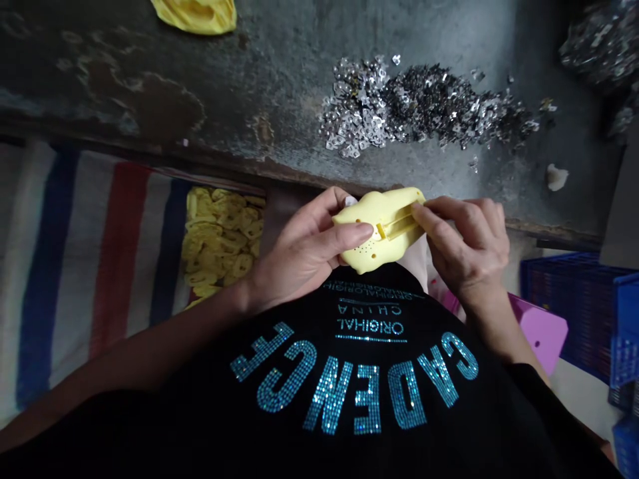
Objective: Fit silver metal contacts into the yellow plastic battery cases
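A pale yellow plastic shell (382,203) with small speaker holes and a recessed compartment is held up in front of my chest, at the bench's near edge. My left hand (307,256) grips its left end, thumb on the face and fingers behind. At the right end of the compartment, my right hand (464,243) has thumb and index finger pinched together, touching the shell; anything between those fingertips is hidden. Beyond the shell, small shiny metal pieces (429,103) lie in a loose heap on the bench.
The dark, stained bench (279,80) carries a yellow piece (200,14), a bag of metal pieces (602,43) and a white lump (556,177). Yellow parts (222,233) fill a striped sack (112,253) at left. A blue crate (564,299) and pink plastic stool (542,329) stand right.
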The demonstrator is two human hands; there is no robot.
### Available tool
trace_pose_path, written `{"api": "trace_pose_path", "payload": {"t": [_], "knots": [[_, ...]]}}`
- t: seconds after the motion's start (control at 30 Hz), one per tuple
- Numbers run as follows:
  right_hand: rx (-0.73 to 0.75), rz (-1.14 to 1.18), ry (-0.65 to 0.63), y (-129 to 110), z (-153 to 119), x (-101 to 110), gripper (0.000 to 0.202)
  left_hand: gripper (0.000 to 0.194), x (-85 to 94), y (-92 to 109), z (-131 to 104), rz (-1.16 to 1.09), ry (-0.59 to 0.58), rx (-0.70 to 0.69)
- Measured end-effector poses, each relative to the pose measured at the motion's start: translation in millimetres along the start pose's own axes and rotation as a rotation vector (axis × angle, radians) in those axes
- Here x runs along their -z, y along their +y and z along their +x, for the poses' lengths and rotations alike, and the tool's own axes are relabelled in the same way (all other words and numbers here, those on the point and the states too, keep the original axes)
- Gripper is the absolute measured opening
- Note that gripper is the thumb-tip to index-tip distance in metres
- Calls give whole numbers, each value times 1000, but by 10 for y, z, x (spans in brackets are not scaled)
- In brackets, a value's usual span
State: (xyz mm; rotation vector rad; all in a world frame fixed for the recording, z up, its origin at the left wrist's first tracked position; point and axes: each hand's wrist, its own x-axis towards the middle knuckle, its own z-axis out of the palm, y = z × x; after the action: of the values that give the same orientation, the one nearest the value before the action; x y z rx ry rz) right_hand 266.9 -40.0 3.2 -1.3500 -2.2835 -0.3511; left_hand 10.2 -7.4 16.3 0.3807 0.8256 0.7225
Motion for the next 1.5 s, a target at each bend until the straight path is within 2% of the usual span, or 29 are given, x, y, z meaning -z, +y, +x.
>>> {"api": "trace_pose_path", "payload": {"t": [0.1,0.2,0.33,0.47,0.67,0.77,0.87,0.93,1.03,1.1,1.13,1.23,1.33,1.5], "knots": [[-34,104,57,-7,19,11,37,43,0,-6,9,-5,2,-14],[-223,375,77,46,56,33,31,45,15,-29,18,28,-24,-53],[-432,746,-89,215,80,-2,30,42,83,-77,3,141,-63,-171],[-495,900,-243,307,118,-31,34,44,60,-71,-41,324,-81,-264],[-457,870,-203,253,160,-40,34,47,-148,-35,-68,453,-148,-318],[-477,913,-127,207,84,-93,34,48,-132,-36,-67,570,-227,-356],[-490,955,-10,138,-36,-141,24,58,-50,-21,-53,728,-309,-436],[-478,953,81,88,-117,-166,25,69,-1,-5,-18,758,-348,-427],[-425,877,226,33,-210,-193,33,104,29,20,89,808,-464,-338],[-391,791,275,18,-250,-196,35,125,19,35,168,886,-564,-338],[-381,746,275,16,-265,-193,35,129,8,41,199,918,-599,-360],[-340,651,264,32,-293,-186,34,123,-20,40,238,961,-649,-423],[-292,642,309,62,-306,-220,35,116,-3,2,236,934,-635,-485],[-295,664,372,72,-315,-318,39,116,70,-54,250,844,-609,-600]]}}
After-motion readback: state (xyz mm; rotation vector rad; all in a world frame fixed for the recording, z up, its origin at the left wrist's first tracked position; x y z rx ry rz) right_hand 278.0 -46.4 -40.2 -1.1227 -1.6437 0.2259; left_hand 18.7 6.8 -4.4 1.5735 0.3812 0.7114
